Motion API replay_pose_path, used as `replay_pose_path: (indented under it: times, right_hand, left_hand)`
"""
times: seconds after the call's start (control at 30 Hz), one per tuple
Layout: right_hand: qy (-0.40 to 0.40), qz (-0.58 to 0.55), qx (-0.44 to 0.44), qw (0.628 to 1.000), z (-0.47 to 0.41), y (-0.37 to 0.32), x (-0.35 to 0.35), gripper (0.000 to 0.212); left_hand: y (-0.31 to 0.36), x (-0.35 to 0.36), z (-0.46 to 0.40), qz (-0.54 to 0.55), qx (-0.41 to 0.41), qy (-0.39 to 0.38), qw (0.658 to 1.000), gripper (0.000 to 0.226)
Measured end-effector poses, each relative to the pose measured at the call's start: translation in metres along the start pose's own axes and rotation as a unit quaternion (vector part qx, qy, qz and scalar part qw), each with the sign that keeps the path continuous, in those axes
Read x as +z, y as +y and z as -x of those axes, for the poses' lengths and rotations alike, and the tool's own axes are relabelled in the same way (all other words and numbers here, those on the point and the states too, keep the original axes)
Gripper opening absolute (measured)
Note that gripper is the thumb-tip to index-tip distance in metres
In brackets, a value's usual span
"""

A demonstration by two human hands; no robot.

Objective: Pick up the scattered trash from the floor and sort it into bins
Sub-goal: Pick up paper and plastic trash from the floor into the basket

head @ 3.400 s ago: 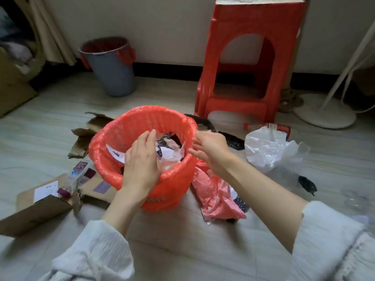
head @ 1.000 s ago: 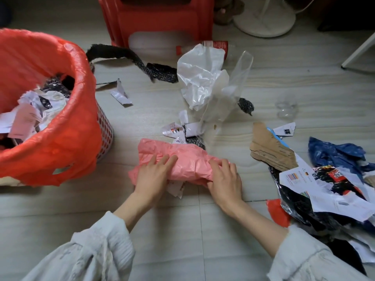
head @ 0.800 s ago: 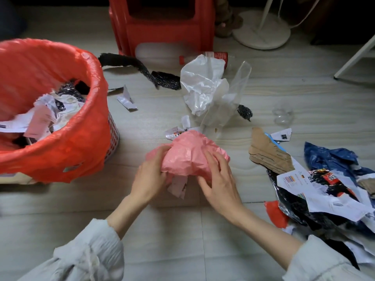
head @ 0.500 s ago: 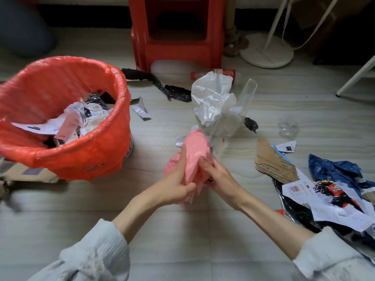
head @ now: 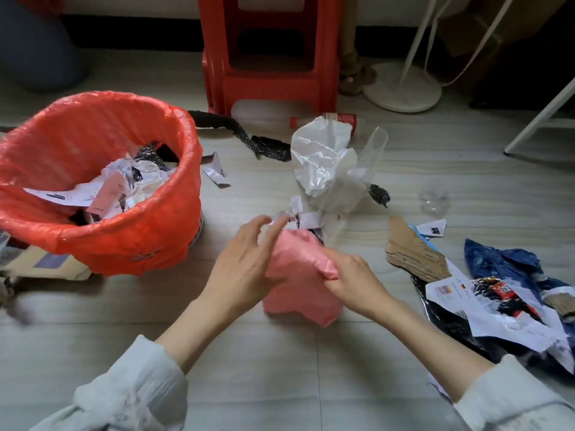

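The right hand (head: 351, 279) is pinching the crumpled pink plastic bag (head: 298, 275) in its grip just above the floor (head: 280, 368), right of the red-lined bin (head: 102, 188), while the left hand (head: 245, 262) is resting against it, fingers loosely spread.

The lined bin (head: 149, 237) stood on the floor (head: 280, 384), with paper scraps (head: 93, 188) in it. Right of the bin, the crumpled bag (head: 298, 284) lay between both hands; behind the bin and to the right stood the stool (head: 270, 57). Far right of the bin lay a cardboard piece (head: 413, 253) and wrappers (head: 504, 309).
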State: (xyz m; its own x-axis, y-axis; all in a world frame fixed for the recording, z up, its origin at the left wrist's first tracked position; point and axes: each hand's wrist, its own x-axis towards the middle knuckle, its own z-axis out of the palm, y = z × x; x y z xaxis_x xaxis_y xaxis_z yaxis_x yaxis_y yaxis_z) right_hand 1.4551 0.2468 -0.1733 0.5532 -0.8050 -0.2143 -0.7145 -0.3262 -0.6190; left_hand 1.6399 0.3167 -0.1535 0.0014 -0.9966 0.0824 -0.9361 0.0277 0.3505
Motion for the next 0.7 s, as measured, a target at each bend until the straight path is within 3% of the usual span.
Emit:
replay_pose_path:
  times: [0.07,0.13,0.3,0.4,0.5,0.57,0.63,0.67,0.7]
  right_hand:
    - [-0.004,0.008,-0.068,0.998,0.005,-0.009,0.003,0.049]
    - [0.013,0.012,-0.113,0.993,0.007,-0.013,0.004,0.051]
    - [0.024,-0.010,-0.148,0.989,0.011,-0.010,0.007,0.055]
    - [0.006,-0.014,-0.157,0.988,0.009,-0.007,0.006,0.065]
    - [0.094,0.073,-0.191,0.974,0.007,0.003,0.012,0.062]
    - [0.177,0.057,-0.110,0.976,0.007,0.006,0.015,0.051]
    - [0.165,-0.120,0.072,0.976,0.007,-0.011,0.004,0.029]
    - [0.089,-0.278,0.173,0.941,0.005,-0.021,-0.003,0.027]
    - [0.013,-0.413,0.249,0.876,0.002,-0.027,-0.010,0.035]
  left_hand:
    - [-0.002,0.005,-0.005,-0.094,0.083,-0.032,0.992,0.111]
    - [-0.008,0.010,-0.008,-0.149,0.108,-0.062,0.981,0.097]
    - [-0.014,0.010,0.000,-0.060,0.065,-0.087,0.992,0.031]
    - [-0.013,0.004,0.004,-0.008,-0.007,-0.066,0.998,0.025]
    - [-0.016,0.005,0.004,-0.048,-0.006,-0.016,0.999,0.036]
    - [-0.020,0.002,0.002,-0.088,-0.010,0.033,0.996,0.049]
    - [-0.021,-0.003,-0.001,-0.115,-0.008,0.074,0.991,0.052]
    - [-0.020,-0.005,-0.003,-0.120,0.000,0.085,0.989,0.050]
    - [-0.017,-0.005,-0.003,-0.122,0.016,0.089,0.988,0.047]
